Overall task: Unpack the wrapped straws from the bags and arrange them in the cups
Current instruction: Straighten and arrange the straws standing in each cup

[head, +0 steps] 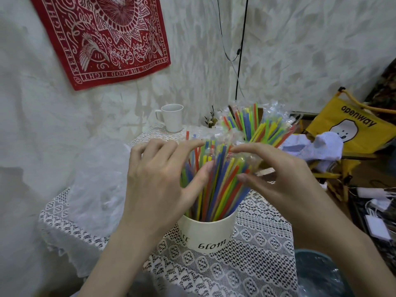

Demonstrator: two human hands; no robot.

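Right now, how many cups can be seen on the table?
2 plainly: a cream cup at the front, full of straws, and a white mug at the back. A third may stand hidden under the rear straw bundle.

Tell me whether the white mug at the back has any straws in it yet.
None show. The white mug stands upright with nothing rising above its rim; its bottom is hidden. The straws fill the near cup.

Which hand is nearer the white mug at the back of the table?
Left. The left hand lies just in front of the white mug; the right hand is farther off to the mug's right, across the straws.
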